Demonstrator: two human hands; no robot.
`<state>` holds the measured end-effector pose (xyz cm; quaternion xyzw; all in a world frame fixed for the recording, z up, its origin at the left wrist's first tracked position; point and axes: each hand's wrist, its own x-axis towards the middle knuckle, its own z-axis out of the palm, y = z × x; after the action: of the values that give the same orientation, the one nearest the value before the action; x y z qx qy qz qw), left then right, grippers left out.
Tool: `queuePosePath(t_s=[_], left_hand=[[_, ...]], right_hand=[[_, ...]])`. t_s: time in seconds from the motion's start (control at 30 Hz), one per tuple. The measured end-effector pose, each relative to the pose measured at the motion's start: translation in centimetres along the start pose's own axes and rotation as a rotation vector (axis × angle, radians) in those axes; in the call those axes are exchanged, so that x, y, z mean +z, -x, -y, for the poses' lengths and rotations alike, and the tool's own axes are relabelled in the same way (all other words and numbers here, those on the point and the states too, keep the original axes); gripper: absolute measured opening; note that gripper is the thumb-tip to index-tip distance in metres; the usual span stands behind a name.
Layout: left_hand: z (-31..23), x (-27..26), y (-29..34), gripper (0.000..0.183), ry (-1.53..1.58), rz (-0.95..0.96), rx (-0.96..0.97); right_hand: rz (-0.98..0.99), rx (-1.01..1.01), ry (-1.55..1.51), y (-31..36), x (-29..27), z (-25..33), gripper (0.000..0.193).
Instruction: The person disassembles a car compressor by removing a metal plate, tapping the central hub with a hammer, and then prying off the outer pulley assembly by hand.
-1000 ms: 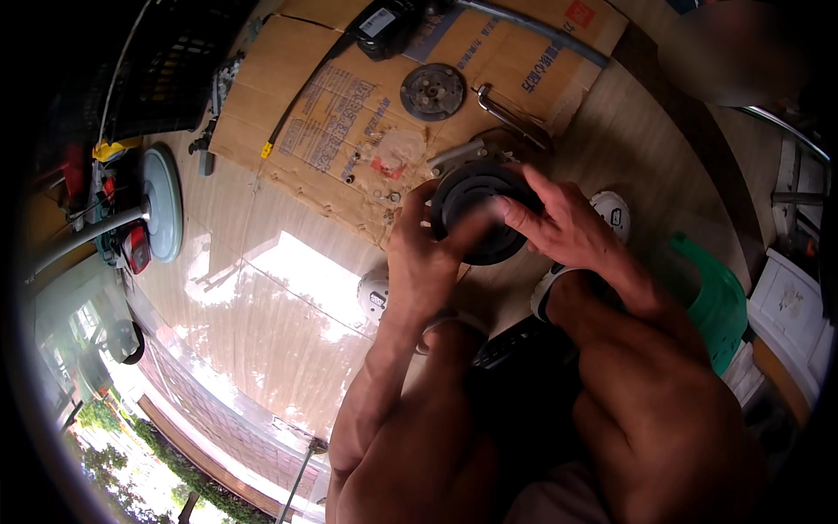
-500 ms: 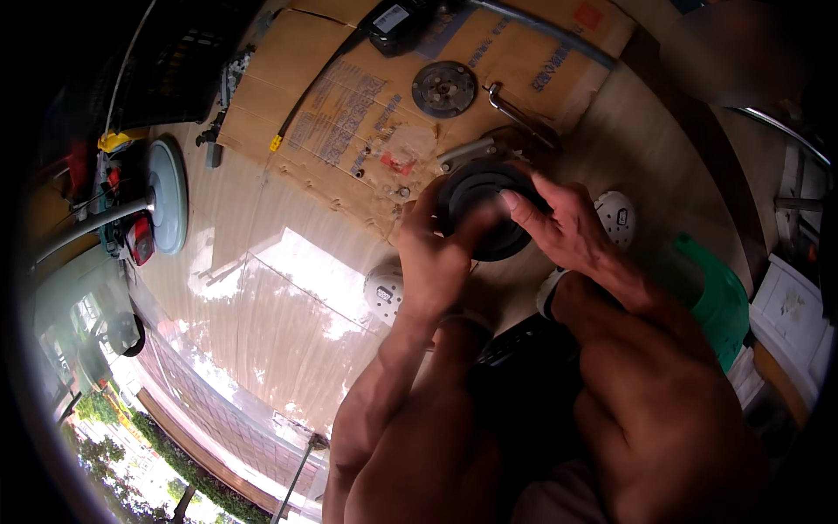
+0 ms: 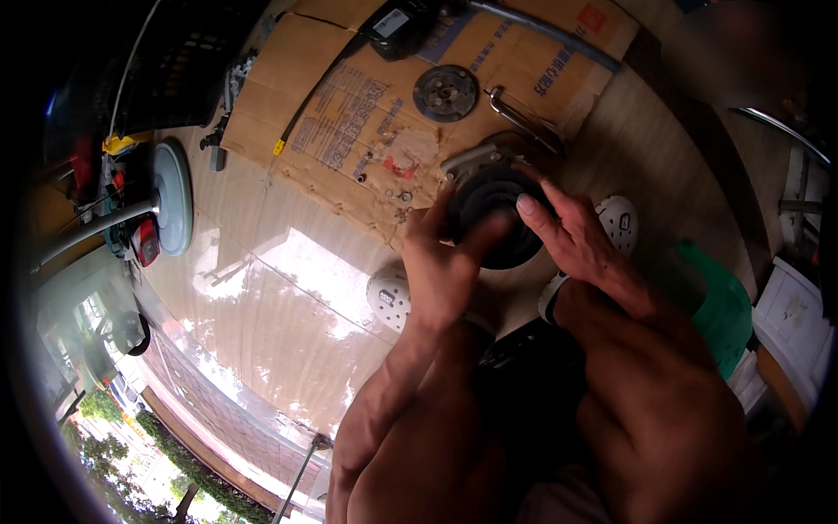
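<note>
Between my two hands is a round black pulley [image 3: 517, 251] with ringed grooves on its face, held above the edge of the cardboard. My left hand [image 3: 443, 269] grips its left side, the thumb reaching over the face toward the centre. On the right side my right hand [image 3: 578, 236] holds the rim, thumb on the face and fingers mostly hidden behind. Just beyond the pulley lies a grey metal bar-shaped part [image 3: 471, 161], partly covered. Farther off, a flat round metal plate [image 3: 445, 93] rests on the cardboard, with a bent chrome wrench [image 3: 524, 120] to its right.
Several small bolts and nuts [image 3: 404, 197] lie on the cardboard sheet [image 3: 323, 188]. A black device [image 3: 397, 31] with a cable sits at the far edge. To the left stands a round grey-blue base [image 3: 173, 196]; to the right, a green plastic stool-like item [image 3: 720, 301]. My white clogs [image 3: 388, 297] flank the work.
The pulley and both hands sit slightly lower and to the right in the picture, while the whole view has shifted a little the same way. Both hands keep their hold.
</note>
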<state>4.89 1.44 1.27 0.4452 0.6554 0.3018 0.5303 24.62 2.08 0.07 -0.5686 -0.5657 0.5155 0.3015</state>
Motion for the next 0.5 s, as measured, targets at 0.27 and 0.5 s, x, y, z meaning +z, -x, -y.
queuePosePath(t_s=[0.27,0.5], left_hand=[[-0.1,0.1,0.0,0.069,0.015,-0.003,-0.004],[0.3,-0.9,-0.3,0.066,0.091,0.028,0.009]], right_hand=[[0.008,-0.047,-0.014,0.0,-0.3,0.7,0.042],[0.018,-0.156,0.098,-0.2,0.2,1.0,0.052]])
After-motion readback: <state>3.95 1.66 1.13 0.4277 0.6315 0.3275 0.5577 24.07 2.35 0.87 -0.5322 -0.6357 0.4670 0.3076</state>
